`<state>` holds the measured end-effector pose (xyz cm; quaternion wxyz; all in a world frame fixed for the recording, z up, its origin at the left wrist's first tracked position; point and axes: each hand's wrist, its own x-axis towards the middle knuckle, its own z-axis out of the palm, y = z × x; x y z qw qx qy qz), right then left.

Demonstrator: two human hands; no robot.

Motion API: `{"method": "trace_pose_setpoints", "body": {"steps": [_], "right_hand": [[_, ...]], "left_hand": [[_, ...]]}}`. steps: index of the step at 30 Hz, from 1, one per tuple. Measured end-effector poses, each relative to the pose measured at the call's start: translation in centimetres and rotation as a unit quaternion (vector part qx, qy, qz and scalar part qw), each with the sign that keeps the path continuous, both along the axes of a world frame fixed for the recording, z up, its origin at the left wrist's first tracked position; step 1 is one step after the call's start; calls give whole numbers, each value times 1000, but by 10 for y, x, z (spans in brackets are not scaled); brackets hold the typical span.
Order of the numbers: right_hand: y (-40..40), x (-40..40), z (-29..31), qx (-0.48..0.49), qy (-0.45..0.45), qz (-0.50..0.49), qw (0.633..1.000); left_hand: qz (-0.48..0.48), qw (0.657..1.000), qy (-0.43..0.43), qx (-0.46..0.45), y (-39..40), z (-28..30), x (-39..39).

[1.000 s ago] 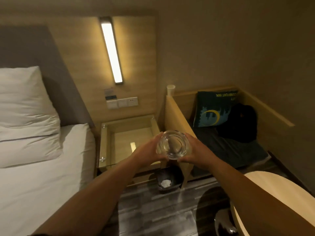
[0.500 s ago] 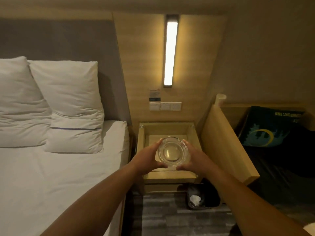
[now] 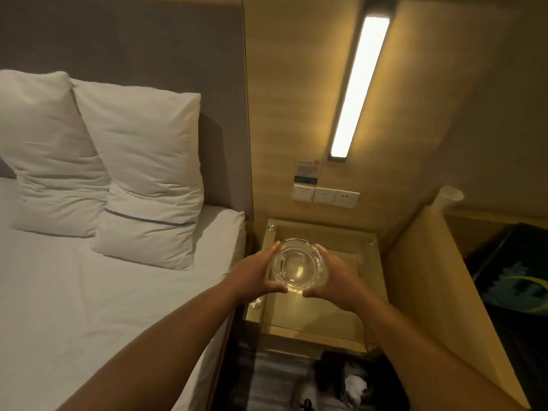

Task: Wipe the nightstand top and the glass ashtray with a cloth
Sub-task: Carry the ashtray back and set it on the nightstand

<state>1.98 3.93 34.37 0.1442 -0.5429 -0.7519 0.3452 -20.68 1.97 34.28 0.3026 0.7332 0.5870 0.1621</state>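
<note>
On my left I count one bed [image 3: 89, 307] with two pillows [image 3: 142, 173] leaning on the headboard. My left hand [image 3: 252, 275] and right hand [image 3: 335, 277] cup one glass ashtray [image 3: 298, 268] between them, fingers [image 3: 274, 247] curled against its sides, thumbs near its closer edge. It sits over the glass-topped nightstand [image 3: 314, 318]; I cannot tell whether it touches the glass. Above, one lamp [image 3: 360, 87] glows over one switch panel [image 3: 326, 195]. One bin [image 3: 355, 384] stands on the floor below, and one cup [image 3: 449, 197] stands at right.

nightstand [image 3: 311, 321] — glass top | bed [image 3: 89, 307] — two pillows [image 3: 142, 179] on it
</note>
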Motion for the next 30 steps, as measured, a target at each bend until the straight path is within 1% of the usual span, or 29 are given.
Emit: {"method": "trace_pose_setpoints", "body": {"steps": [4, 11, 15, 18, 23, 26, 30], "right_hand": [[70, -2, -18, 9, 0, 26, 1000], [190, -7, -60, -23, -2, 69, 997], [240, -20, -90, -30, -12, 68, 997], [268, -29, -121, -40, 7, 66, 997], [306, -48, -189, -52, 25, 41, 998], [322, -57, -223, -58, 34, 20, 998], [341, -65, -264, -65, 39, 4, 997]], "left_hand": [[18, 1000, 4, -13, 60, -16, 1], [72, 996, -3, -47, 158, -56, 1], [79, 995, -36, -56, 204, -74, -5], [72, 995, -55, -51, 235, -92, -12], [58, 996, -47, -56, 277, -152, -31], [48, 996, -36, -67, 303, -200, -42], [53, 995, 3, -85, 330, -255, -53]]}}
